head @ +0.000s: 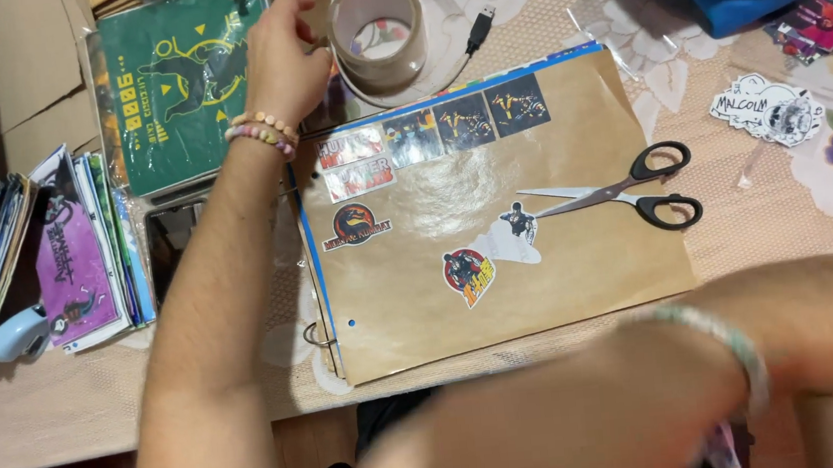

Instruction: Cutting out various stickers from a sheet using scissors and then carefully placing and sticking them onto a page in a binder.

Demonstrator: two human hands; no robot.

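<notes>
While your left hand [283, 60] reaches toward the upper centre of the frame, its fingers curl loosely at the rim of the large roll of clear brown packing tape [376, 29]; contact with the roll appears likely, but a firm hold cannot be confirmed from this angle. A beaded bracelet in pink and cream [263, 130] sits on that wrist. Your right hand [593, 419] crosses the lower right of the frame as a blurred shape, so the state of its fingers cannot be told, nor whether it holds anything. Between your two arms, in the centre of the frame, lies the brown kraft-paper album page [580, 260], bound by metal rings [317, 335] at its left edge. Several printed stickers are fixed along its upper left area, and a round red-and-yellow sticker [467, 274] sits near its middle, just beside a white-edged figure cutout [517, 230]. The black-handled steel scissors [624, 191] rest on the right part of the page, blades partly open and pointing left, with the tips just beside the cutout. At the upper left lies a green printed sheet in a clear sleeve [177, 79], and below it, at the left edge, a stack of booklets and cards [47, 256]. A black cable plug [481, 26] lies just right of the tape roll.
</notes>
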